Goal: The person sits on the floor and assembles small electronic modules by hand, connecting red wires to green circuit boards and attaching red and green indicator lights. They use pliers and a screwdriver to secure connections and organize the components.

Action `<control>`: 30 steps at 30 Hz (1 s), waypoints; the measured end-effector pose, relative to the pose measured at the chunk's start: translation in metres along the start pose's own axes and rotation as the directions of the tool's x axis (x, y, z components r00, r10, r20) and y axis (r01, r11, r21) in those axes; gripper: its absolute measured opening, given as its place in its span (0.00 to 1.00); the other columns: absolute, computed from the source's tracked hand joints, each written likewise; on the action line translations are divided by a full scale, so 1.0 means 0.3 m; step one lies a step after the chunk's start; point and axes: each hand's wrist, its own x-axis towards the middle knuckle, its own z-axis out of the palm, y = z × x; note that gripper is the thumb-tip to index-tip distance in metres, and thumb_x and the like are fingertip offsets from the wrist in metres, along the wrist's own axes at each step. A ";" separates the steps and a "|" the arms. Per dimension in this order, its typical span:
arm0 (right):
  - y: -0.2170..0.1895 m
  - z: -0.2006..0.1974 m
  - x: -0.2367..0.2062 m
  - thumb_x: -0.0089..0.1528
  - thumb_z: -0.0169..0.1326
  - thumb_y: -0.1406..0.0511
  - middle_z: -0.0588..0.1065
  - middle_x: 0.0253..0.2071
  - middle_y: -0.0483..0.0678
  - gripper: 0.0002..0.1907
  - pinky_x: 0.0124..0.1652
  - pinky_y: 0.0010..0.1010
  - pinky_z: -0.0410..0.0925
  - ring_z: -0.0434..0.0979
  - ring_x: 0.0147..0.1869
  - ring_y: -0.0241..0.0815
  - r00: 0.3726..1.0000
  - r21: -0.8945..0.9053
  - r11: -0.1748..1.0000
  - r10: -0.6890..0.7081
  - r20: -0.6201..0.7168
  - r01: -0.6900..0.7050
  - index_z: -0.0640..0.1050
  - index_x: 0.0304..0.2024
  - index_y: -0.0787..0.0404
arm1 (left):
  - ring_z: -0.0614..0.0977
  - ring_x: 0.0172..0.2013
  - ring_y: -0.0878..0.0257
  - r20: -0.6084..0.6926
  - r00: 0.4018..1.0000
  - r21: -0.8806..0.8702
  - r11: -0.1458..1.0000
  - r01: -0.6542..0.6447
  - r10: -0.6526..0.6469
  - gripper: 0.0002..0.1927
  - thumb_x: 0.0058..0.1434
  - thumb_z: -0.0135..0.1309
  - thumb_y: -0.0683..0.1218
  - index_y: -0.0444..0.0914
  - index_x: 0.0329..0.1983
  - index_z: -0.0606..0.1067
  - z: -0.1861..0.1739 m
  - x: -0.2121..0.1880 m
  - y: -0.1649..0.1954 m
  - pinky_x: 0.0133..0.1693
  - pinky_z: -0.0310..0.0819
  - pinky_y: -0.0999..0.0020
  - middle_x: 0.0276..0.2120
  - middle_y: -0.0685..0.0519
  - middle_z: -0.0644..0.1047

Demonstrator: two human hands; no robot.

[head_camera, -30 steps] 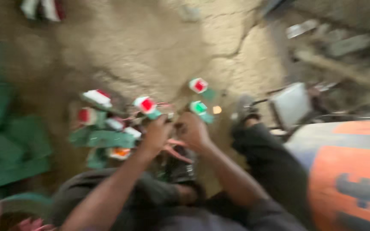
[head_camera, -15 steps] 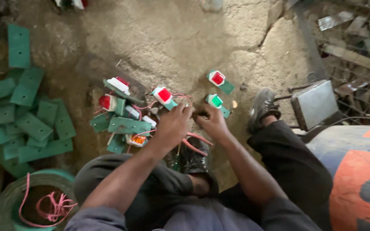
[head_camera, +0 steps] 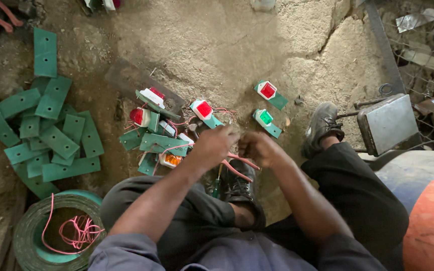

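My left hand (head_camera: 212, 146) and my right hand (head_camera: 257, 148) meet close together low over the dirt floor, fingers curled around thin pink wires (head_camera: 239, 168) that run down between them. Just beyond my left hand lies a green bracket with a red lamp (head_camera: 204, 111). Farther right lie a bracket with a green lamp (head_camera: 265, 120) and another with a red lamp (head_camera: 268, 92). A cluster of green brackets with red and orange lamps (head_camera: 156, 133) sits left of my hands. What my fingertips pinch is hidden.
A heap of plain green metal plates (head_camera: 46, 135) lies at the left. A green round container holding pink wire (head_camera: 59, 233) stands at the lower left. A grey metal box (head_camera: 388, 123) and an orange-blue drum (head_camera: 428, 211) are at the right. My black shoes (head_camera: 320, 128) rest on the floor.
The view has steadied and shifted so the plates and wire container show at the left. My hands stay together on the wires, hardly moved.
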 end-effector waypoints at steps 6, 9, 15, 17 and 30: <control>-0.003 -0.027 -0.038 0.57 0.54 0.68 0.76 0.37 0.49 0.09 0.45 0.32 0.74 0.78 0.44 0.41 0.910 -0.474 0.778 -0.333 0.245 0.412 0.79 0.39 0.66 | 0.82 0.43 0.50 -0.006 1.000 -0.042 0.999 0.020 -0.020 0.16 0.54 0.54 0.41 0.38 0.47 0.77 -0.019 0.010 0.038 0.41 0.78 0.56 0.46 0.48 0.78; -0.034 0.001 -0.055 0.58 0.54 0.68 0.78 0.35 0.49 0.08 0.42 0.30 0.73 0.78 0.41 0.38 0.933 -0.690 0.644 -0.334 0.132 0.329 0.81 0.38 0.65 | 0.82 0.42 0.49 0.072 0.980 -0.124 0.973 0.194 -0.186 0.16 0.53 0.54 0.41 0.40 0.46 0.78 0.023 0.017 0.030 0.42 0.77 0.54 0.43 0.49 0.79; -0.051 0.010 -0.048 0.56 0.59 0.67 0.78 0.29 0.48 0.07 0.33 0.27 0.71 0.77 0.33 0.34 0.881 -0.786 0.530 -0.472 0.039 0.319 0.80 0.34 0.66 | 0.83 0.40 0.47 0.126 0.924 -0.320 0.867 0.383 -0.361 0.10 0.56 0.54 0.44 0.42 0.40 0.82 0.089 0.009 -0.046 0.43 0.76 0.51 0.36 0.46 0.82; -0.053 -0.020 -0.032 0.56 0.58 0.67 0.78 0.29 0.46 0.07 0.32 0.27 0.70 0.76 0.32 0.33 0.880 -0.733 0.615 -0.473 -0.048 0.291 0.80 0.34 0.65 | 0.84 0.39 0.46 0.183 0.901 -0.296 0.852 0.431 -0.392 0.11 0.57 0.55 0.45 0.43 0.40 0.83 0.074 0.004 -0.089 0.43 0.76 0.51 0.35 0.45 0.82; 0.179 -0.152 0.127 0.66 0.57 0.61 0.77 0.46 0.50 0.19 0.44 0.28 0.71 0.78 0.46 0.38 0.785 -0.488 0.781 -0.558 -0.268 0.388 0.75 0.54 0.65 | 0.83 0.37 0.46 0.026 0.885 -0.113 0.878 0.465 -0.465 0.08 0.60 0.59 0.49 0.43 0.38 0.83 0.014 -0.016 -0.142 0.41 0.76 0.50 0.33 0.45 0.83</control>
